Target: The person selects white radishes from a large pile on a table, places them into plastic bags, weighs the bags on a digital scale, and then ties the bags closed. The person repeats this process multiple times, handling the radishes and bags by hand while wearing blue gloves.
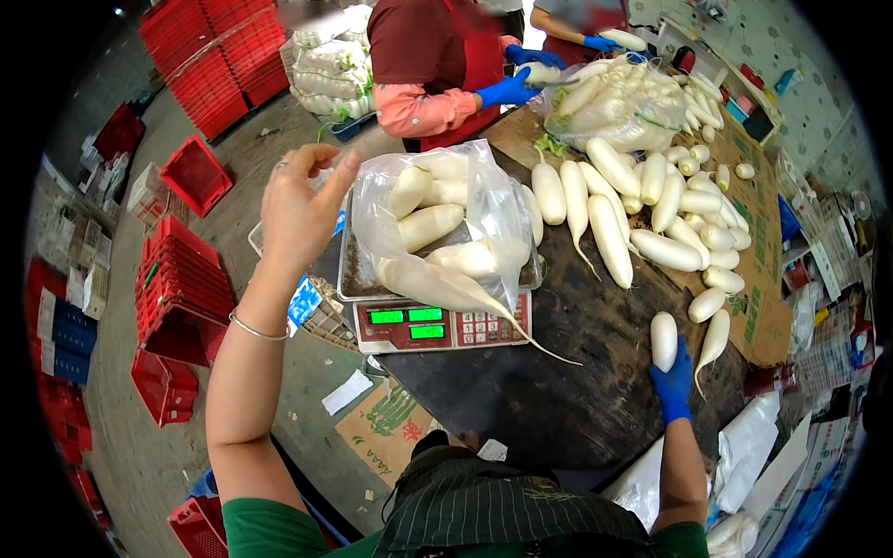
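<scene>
My left hand (302,200), bare with a bangle at the wrist, is raised just left of the scale, thumb apart from the bent fingers and nothing visible in it. In a blue glove, my right hand (672,379) grips a short white radish (663,341) over the dark table. A clear plastic bag (488,200) holding several radishes rests on the metal pan of a red digital scale (444,321) with lit green displays. One long radish (445,284) lies across the bag's near side, its thin root hanging past the keypad. Beside my right hand lies another radish (713,344) with a curled root.
Loose radishes (668,251) are heaped on the table's right side, over cardboard (758,321). Beyond stands a large filled bag (619,102). Two people in blue gloves, one holding a radish (542,74), work at the far side. Red crates (183,284) stand on the left floor.
</scene>
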`<control>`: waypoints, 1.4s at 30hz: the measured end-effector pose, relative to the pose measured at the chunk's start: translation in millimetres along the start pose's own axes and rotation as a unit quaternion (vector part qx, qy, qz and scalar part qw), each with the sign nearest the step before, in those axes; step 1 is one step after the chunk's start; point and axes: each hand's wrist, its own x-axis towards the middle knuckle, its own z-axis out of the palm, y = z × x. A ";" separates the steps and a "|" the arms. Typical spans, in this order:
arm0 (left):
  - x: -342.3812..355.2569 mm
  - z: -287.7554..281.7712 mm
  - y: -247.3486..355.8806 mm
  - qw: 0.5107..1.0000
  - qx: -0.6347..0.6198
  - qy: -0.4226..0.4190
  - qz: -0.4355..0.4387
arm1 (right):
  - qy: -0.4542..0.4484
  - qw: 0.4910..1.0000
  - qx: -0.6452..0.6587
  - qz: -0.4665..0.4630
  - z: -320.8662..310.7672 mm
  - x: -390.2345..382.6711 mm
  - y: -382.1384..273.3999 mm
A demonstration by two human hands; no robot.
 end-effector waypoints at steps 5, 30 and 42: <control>-1.2 -9.1 8.5 0.999 -0.001 0.019 0.035 | 0.009 1.000 -0.021 -0.014 -5.8 0.6 -2.5; -15.0 34.8 -44.7 0.837 -0.462 -0.135 -0.261 | -0.345 0.752 0.545 -0.135 6.2 17.5 -304.3; -5.8 49.2 -42.1 0.856 -0.438 -0.161 -0.220 | -0.046 0.930 0.356 0.084 -24.8 81.2 -46.5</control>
